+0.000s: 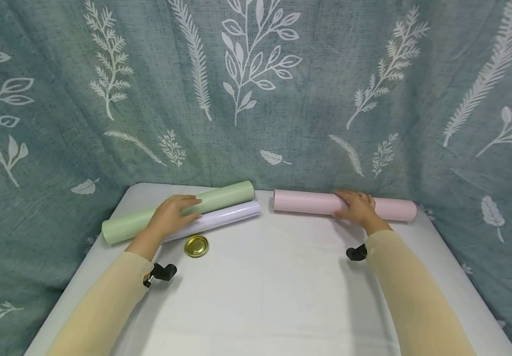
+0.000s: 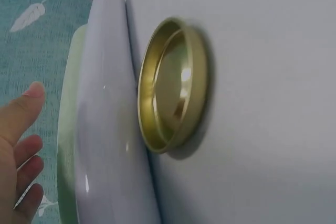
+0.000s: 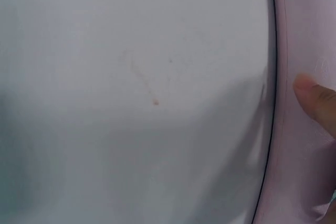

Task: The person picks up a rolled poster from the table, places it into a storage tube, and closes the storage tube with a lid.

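Observation:
A pale green roll (image 1: 225, 196) and a glossy white roll (image 1: 234, 214) lie side by side on the left of the table. Over them is my left hand (image 1: 170, 216), thumb and fingers spread; in the left wrist view its thumb (image 2: 26, 106) appears apart from both. A shallow gold lid (image 1: 196, 245), hollow side up, sits beside the white roll. At the back right, my right hand (image 1: 357, 207) holds a pink roll (image 1: 305, 202) across its middle. Its thumb (image 3: 315, 98) lies on the near side; its other fingers reach over the far side, their tips hidden.
A white cloth covers the table (image 1: 274, 287). Behind and around it hangs a green curtain (image 1: 282, 99) with white leaf prints. A black wrist mount (image 1: 163, 272) sticks out from the left sleeve, and another black mount (image 1: 356, 253) from the right one.

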Tool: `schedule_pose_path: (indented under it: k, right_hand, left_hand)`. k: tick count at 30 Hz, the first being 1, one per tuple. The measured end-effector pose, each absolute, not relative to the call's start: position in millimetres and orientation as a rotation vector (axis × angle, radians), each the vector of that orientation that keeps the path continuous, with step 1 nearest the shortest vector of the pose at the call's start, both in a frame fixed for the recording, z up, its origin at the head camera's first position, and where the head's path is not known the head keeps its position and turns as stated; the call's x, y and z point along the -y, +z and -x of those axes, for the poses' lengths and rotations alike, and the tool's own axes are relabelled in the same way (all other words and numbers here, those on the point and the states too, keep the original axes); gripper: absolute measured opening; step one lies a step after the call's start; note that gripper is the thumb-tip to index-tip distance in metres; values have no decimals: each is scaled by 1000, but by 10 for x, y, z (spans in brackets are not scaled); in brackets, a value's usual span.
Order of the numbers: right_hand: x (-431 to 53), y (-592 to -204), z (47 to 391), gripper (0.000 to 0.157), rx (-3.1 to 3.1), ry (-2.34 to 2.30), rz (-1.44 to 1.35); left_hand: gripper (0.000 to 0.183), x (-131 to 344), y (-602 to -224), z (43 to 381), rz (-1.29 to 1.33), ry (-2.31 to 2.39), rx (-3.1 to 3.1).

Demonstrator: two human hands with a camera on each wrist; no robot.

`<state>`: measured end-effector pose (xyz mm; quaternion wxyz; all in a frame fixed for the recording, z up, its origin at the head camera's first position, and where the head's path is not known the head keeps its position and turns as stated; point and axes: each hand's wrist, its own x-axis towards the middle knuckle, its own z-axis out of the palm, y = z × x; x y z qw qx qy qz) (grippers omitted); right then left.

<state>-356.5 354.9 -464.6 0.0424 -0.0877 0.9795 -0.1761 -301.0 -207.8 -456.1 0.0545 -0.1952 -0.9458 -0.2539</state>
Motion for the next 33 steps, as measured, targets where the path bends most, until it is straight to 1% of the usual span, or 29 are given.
schedule_pose_path:
  k: [6, 12, 24, 33]
  right_hand:
    - [-3519, -4645, 3569, 81, -3000, -515, 249]
    - [-3493, -4640, 3572, 82, -3010, -501, 234]
    - [-3489, -4650, 3584, 80, -3003, -494, 196]
    - [-3487, -4596, 3552, 80, -3017, -449, 298]
  left_hand:
    - [44, 1999, -4631, 2858, 656, -802, 2828]
    - [42, 1978, -4739, 2782, 697, -786, 2791]
    - [40, 1967, -4896, 2758, 618, -782, 2796]
    - [42, 1947, -4910, 2763, 640, -770, 2774]
